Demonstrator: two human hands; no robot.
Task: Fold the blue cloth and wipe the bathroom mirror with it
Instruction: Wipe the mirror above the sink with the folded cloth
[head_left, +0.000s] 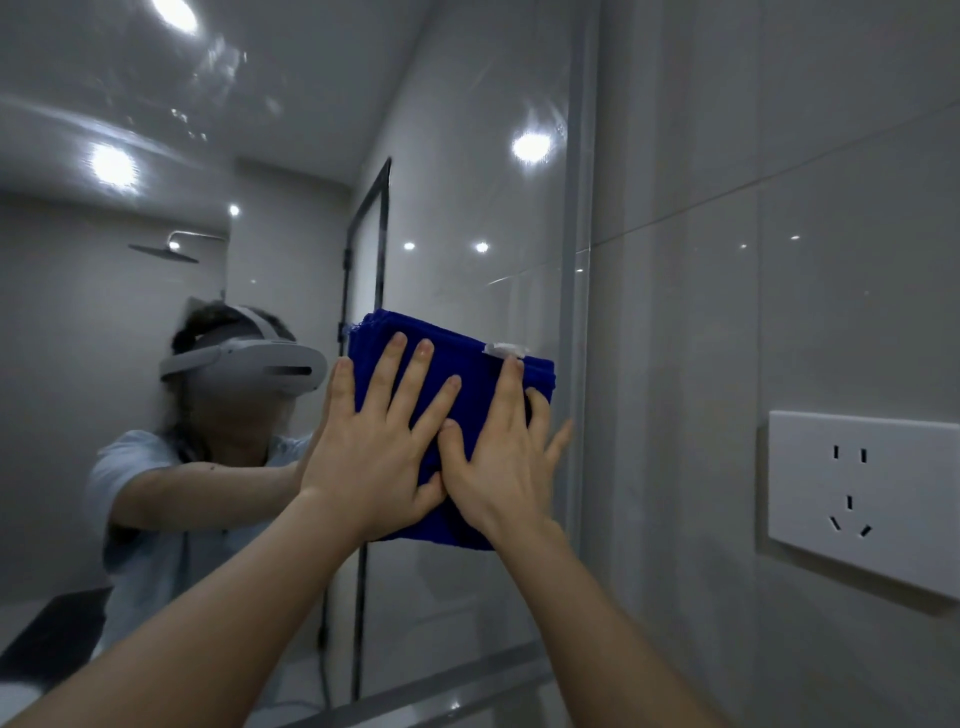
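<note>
Pressing with both palms, the person holds the folded blue cloth (457, 358) flat against the bathroom mirror (249, 156), close to the mirror's right edge. The left grip (374, 441) lies spread, with straight fingers fanned over the cloth's left half. The right grip (498, 467) is likewise spread over the right half, its outer fingers running off the cloth onto the glass. Neither pinches the fabric, so it looks held by pressure alone.

The cloth is a thick, squarish pad of several layers, deep blue with a napped, towel-like surface and a small white tag (505, 349) at its top edge. It should be light, soft and limp, and liable to unfold or slide down the smooth, glossy glass if the pressure eases. Flat palms over its middle suit it best. Whether it is damp cannot be told. Glossy grey tiles (779, 234) and a white wall socket (862, 493) lie to the right.
</note>
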